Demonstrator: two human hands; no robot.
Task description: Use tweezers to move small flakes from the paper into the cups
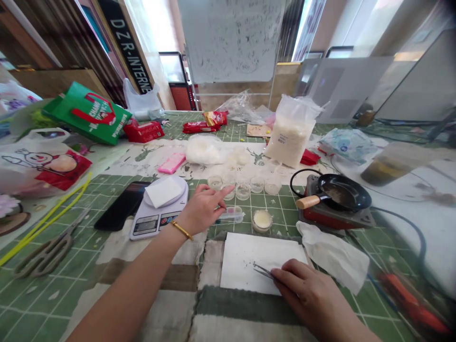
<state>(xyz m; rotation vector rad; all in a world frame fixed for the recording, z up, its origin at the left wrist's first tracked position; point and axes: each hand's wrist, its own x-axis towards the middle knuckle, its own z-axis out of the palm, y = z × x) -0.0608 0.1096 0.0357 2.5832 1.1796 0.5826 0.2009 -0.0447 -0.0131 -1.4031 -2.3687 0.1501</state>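
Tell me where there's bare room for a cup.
Tablecloth lies bare between the filled cup and the burner; the striped cloth off the paper's near edge, left of the right hand, is bare too. Crowded: around the clear cups by the left hand, and at the scale and phone.

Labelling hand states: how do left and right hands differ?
The left hand points its index finger toward the clear cups; the right hand grips tweezers. The left hand is beyond the white paper; the right hand overlaps its right edge. The left wrist wears a gold bangle; the right shows none. Both are ungloved.
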